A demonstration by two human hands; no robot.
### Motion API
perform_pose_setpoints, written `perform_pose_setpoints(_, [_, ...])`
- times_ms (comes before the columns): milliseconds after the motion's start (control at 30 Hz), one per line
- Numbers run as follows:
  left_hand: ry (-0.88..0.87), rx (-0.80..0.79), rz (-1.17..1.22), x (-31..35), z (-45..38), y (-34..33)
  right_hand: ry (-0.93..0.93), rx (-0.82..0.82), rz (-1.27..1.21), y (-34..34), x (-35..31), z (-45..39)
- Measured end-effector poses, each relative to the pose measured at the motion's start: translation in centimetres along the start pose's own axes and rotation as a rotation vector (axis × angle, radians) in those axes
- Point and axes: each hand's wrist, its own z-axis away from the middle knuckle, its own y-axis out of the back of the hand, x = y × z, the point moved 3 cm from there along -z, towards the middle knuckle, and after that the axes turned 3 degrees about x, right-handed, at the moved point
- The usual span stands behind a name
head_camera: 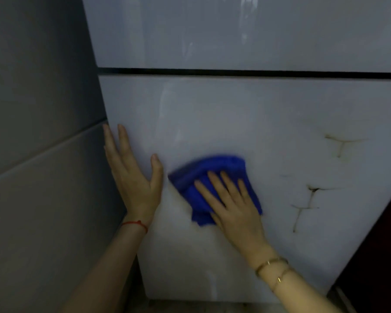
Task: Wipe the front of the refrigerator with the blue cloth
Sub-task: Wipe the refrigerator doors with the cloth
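The white refrigerator front fills the view, with a black gap between its upper and lower doors. The blue cloth lies bunched against the lower door, left of centre. My right hand presses flat on the cloth, fingers spread and pointing up-left. My left hand rests flat on the door's left edge, fingers apart and holding nothing, a thumb's width from the cloth. Brownish T-shaped marks show on the door to the right of the cloth.
A grey tiled wall stands close against the refrigerator's left side. A dark surface borders the lower door on the right. The door's bottom edge and a strip of floor show below.
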Motion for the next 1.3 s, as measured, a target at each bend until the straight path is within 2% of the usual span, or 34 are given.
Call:
perform_pose_setpoints(100, [-0.008,-0.015,0.007,0.1,0.0,0.2,-0.023,-0.053,0.071,-0.2,3.1,3.6])
perform_pose_setpoints(233, [-0.001,-0.015,-0.016,0.1,-0.1,0.1,-0.322,0.165,-0.044,3.7,7.1,-2.6])
perform_pose_setpoints(300, [0.002,-0.005,-0.024,0.1,0.0,-0.1,-0.387,0.258,-0.111,5.3,6.8,-7.8])
perform_pose_setpoints(400, [0.003,-0.013,-0.005,-0.1,0.1,-0.1,-0.202,0.245,-0.099,4.8,3.2,-10.5])
perform_pose_setpoints(467, [0.009,-0.024,0.002,-0.2,0.1,-0.1,-0.048,0.145,-0.071,2.7,0.4,-7.6])
perform_pose_setpoints(533, [0.016,-0.038,0.000,-0.4,0.2,-0.1,0.013,0.025,-0.041,0.8,-1.0,-3.0])
perform_pose_setpoints(633, [0.005,-0.053,-0.005,-0.5,0.1,0.0,-0.045,-0.025,0.013,0.6,1.3,-0.2])
perform_pose_setpoints(733, [-0.002,-0.037,-0.038,-0.4,0.0,0.0,-0.277,0.130,-0.053,4.0,5.6,-4.1])
perform_pose_setpoints(800, [0.021,-0.025,-0.062,-0.2,0.0,-0.1,-0.358,0.222,-0.119,6.0,6.9,-8.8])
perform_pose_setpoints(867, [0.030,-0.033,-0.059,0.0,0.1,-0.1,-0.296,0.264,-0.098,6.7,6.0,-12.2])
perform_pose_setpoints(933, [0.033,-0.062,-0.031,-0.1,0.1,-0.1,-0.147,0.233,-0.080,5.8,4.0,-12.0])
perform_pose_setpoints(1067, [0.030,-0.100,-0.021,-0.4,0.0,0.0,0.104,0.020,0.040,2.0,2.6,-2.8])
perform_pose_setpoints(1167, [0.023,-0.109,-0.014,-0.5,0.0,0.0,0.071,-0.004,0.111,2.1,4.9,-0.5])
perform_pose_setpoints(1300, [0.018,-0.105,-0.025,-0.6,0.0,-0.1,-0.184,0.199,-0.049,5.3,5.4,-8.9])
